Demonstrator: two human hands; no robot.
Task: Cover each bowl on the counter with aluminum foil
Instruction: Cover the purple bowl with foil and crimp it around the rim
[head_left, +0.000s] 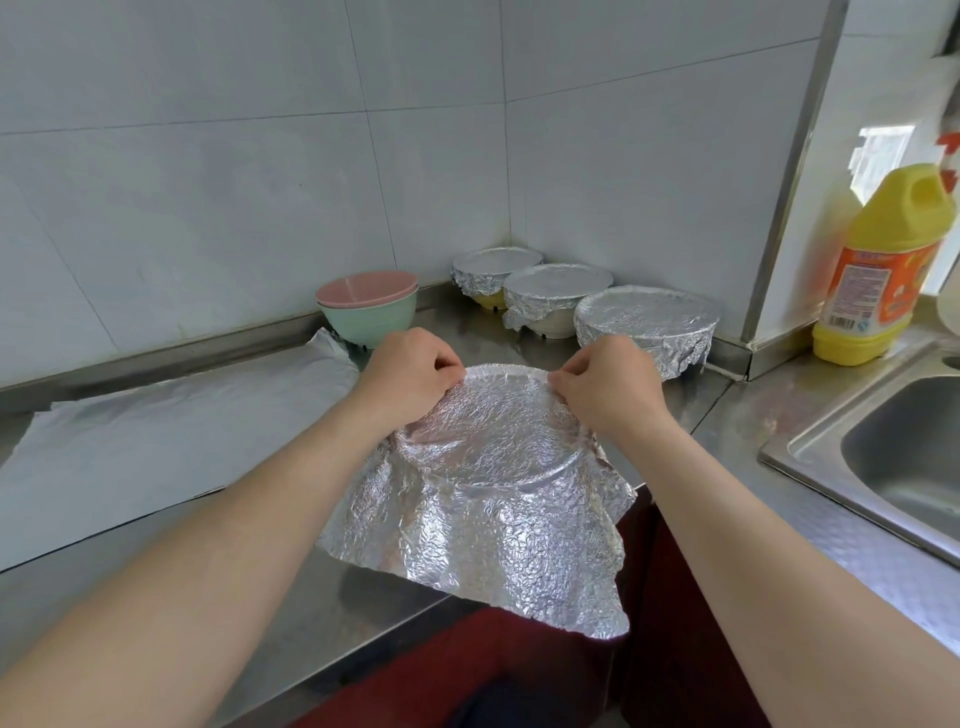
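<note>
Two bare forearms reach in from the bottom corners and meet over a steel table (311, 613). Between them, at the table's front edge, a crinkled foil sheet (483, 545) is draped over a round bowl. The bowl itself is hidden, and only its rim shows as a circular ridge pressed through the foil. The near flap of the sheet hangs loose and overhangs the table edge, with a dark red surface (519, 670) below it.

Of the two hands, the left hand (410, 371) sits at the far left of the rim, its fingers curled and pinching the foil down against the edge. The right hand (608, 384) does the same at the far right of the rim. They are apart, each gripping its own side of the sheet.

Behind the right hand, three foil-covered bowls stand in a row running into the corner of the tiled wall (208, 156): the nearest (647, 325), the middle one (556, 296) and the farthest (496, 275), close beside one another. Behind the left hand a pink bowl (366, 288) is nested in a green bowl (369, 322), both uncovered. A flat silvery sheet (171, 431) lies on the table to the left. At the right are a sink (893, 452) and, beyond it, a yellow detergent bottle (883, 270).
</note>
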